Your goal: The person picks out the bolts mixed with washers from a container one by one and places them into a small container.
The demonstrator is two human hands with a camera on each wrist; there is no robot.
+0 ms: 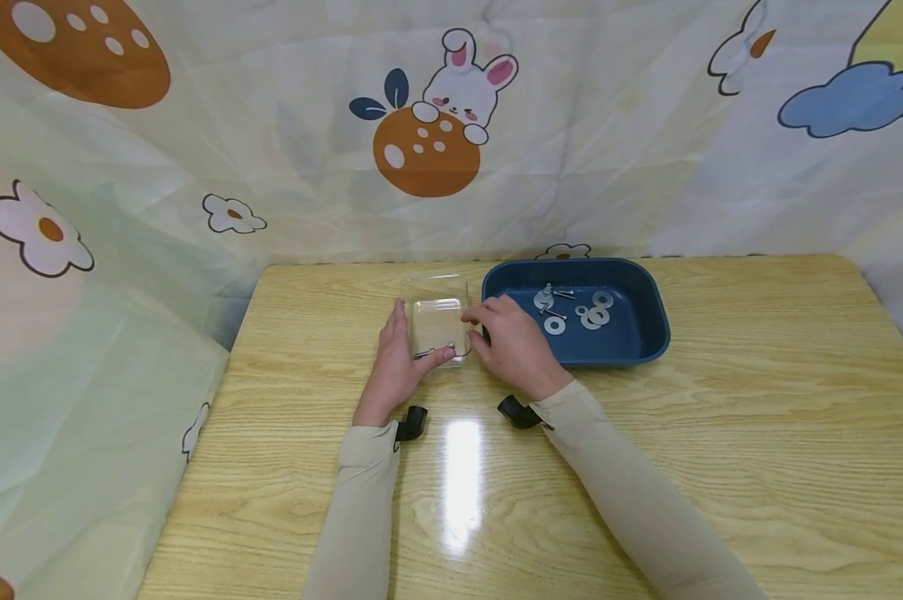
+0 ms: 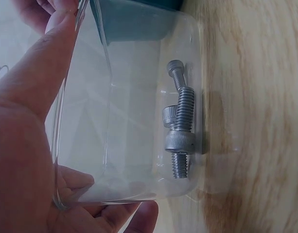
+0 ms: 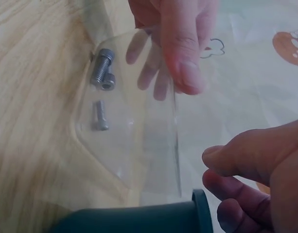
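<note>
A clear plastic box [image 1: 439, 325] stands on the table, gripped by my left hand [image 1: 396, 367]. The thumb lies across its near rim, and the other fingers reach along the left side. Several silver socket-head bolts [image 2: 180, 138] lie on the box floor, some against each other. My right hand [image 1: 517, 346] is at the right of the box, its fingers loosely bent with nothing between thumb and forefinger. In the head view it overlaps the left rim of a dark blue basin [image 1: 627, 357].
Inside the basin lie several flat washers [image 1: 554, 326] and bolts [image 1: 552, 312]. The wooden table [image 1: 759, 433] reaches back to a printed cloth [image 1: 609, 167]. A black wrist camera [image 1: 412, 423] sits on the left wrist, another black camera [image 1: 519, 412] on the right.
</note>
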